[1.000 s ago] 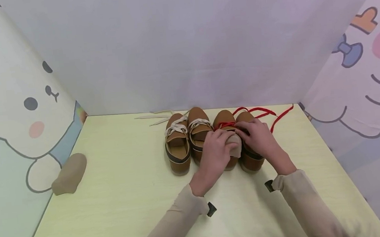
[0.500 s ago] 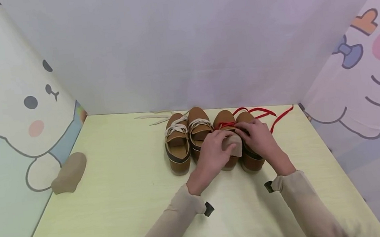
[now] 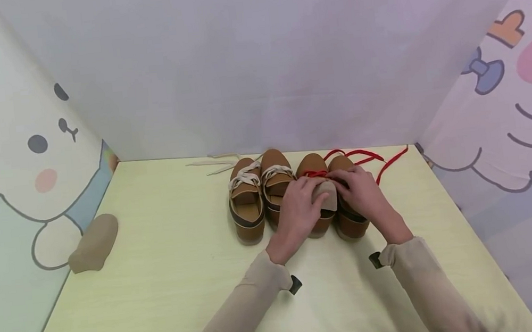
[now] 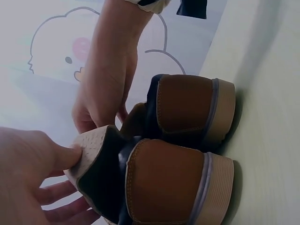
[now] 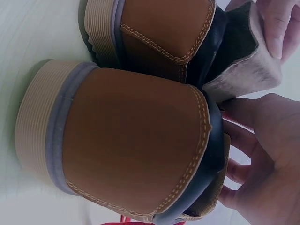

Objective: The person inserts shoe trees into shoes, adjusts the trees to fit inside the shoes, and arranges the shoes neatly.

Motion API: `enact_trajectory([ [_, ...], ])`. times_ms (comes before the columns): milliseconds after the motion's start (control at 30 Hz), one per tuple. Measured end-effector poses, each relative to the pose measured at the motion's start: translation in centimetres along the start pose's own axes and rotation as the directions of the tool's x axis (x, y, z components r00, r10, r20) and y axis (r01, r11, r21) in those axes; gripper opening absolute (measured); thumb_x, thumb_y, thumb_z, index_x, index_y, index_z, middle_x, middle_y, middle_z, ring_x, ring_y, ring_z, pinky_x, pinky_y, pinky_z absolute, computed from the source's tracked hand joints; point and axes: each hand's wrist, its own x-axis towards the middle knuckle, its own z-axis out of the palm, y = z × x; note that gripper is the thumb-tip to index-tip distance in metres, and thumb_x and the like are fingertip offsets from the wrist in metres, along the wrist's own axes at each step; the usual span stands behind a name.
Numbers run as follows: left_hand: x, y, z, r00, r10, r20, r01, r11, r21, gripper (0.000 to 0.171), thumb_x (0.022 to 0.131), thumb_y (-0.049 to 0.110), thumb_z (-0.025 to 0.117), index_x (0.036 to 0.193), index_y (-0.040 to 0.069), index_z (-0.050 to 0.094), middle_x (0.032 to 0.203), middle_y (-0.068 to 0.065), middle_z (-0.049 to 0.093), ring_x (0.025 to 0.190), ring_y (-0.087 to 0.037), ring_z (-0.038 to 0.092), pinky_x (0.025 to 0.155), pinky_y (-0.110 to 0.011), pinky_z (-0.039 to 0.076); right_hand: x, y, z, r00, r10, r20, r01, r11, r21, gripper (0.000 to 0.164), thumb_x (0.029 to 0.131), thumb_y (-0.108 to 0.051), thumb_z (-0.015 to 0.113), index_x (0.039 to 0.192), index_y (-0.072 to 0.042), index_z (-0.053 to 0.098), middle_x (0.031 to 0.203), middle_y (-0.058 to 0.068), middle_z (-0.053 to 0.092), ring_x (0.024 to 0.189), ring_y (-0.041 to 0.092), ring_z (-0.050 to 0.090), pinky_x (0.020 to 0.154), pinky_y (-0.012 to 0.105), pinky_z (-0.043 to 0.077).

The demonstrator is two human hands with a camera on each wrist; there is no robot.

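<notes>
My left hand (image 3: 295, 211) holds a taupe shoe insert (image 3: 328, 194) at the opening of the brown shoe with red laces (image 3: 311, 162). In the left wrist view, its thumb presses the outer face of the insert (image 4: 95, 143), with the fingers round the far side. My right hand (image 3: 360, 191) is over the rightmost brown shoe (image 3: 340, 163), its thumb and forefinger gripping the red-laced shoe near its tongue. The exact pinch is hidden. In the right wrist view, the insert (image 5: 255, 75) stands tilted partly out of the shoe, its front end out of sight.
Two brown shoes with cream laces, the outer one (image 3: 246, 200) and its neighbour (image 3: 273, 161), stand to the left. A second taupe insert (image 3: 94, 244) lies at the table's left edge. Loose red laces (image 3: 366, 153) trail toward the back wall. Printed cloth walls enclose the table.
The insert has slid slightly forward into the red-laced shoe, its rear edge now farther from me. My left hand has moved a little with it. My right hand stays nearly in place.
</notes>
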Motion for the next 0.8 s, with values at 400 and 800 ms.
enact_trajectory([
  [400,0.2,-1.1,1.4,0.996,-0.066,-0.06,0.063,0.997,-0.046,0.037,0.094,0.035,0.077,0.121,0.014,0.064,0.114,-0.002,0.068,0.106,-0.02,0.062,0.095,-0.034,0.054,-0.5,0.3,-0.2,0.997,-0.019,0.078,0.011,0.995,0.098,0.032,0.11,-0.019,0.052,0.133,-0.005,0.069,0.114,0.021,0.072,0.114,0.042,0.057,0.09,0.061,0.048],
  [800,-0.4,-1.4,1.9,0.986,-0.164,-0.018,0.164,0.986,-0.033,0.047,0.093,0.039,0.079,0.129,0.016,0.059,0.121,-0.004,0.064,0.105,-0.022,0.056,0.093,-0.037,0.051,-2.1,0.1,-0.2,0.989,-0.147,0.032,0.14,0.979,0.149,0.044,0.101,-0.021,0.069,0.143,-0.013,0.06,0.144,0.013,0.063,0.134,0.041,0.051,0.111,0.07,0.034],
])
